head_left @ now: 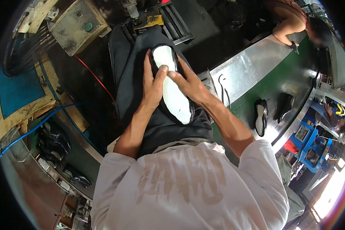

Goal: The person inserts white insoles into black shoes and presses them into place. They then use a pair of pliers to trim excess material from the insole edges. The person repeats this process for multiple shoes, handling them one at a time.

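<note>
White T-shirt [188, 180] of the wearer fills the near foreground, sleeves and forearms running up to the work; black shoe [174, 94] is over the lap, above dark trousers [130, 73], narrow toe-like end away from the body, white sole-shaped face [180, 109] turned up.

Left hand [153, 86] grips its left edge, right hand [189, 86] the right edge; both thumbs on the white face near its middle, tips just about meeting.

Risks, my read: hold is concentrated around the mid and far part, near end has no hand on it; if one side slackens, shoe could twist or slide off the lap; thumb pressure could mark or smear the white face if it's soft or freshly coated; if that layer isn't bonded, uneven thumb load could push it off line; loose black strap [221, 90] on the metal plate [253, 63] is near the right forearm, could snag on a wide swing.

Can't make out: most fingers, wrapped out of sight under the shoe; whether the white face is outer bottom or a separate board; whether the shoe touches the trousers; dark shoes [57, 140] at lower left merge in shadow; co-worker [289, 23] is cut off by the rim, whatever that hand holds is too small to tell.
</note>
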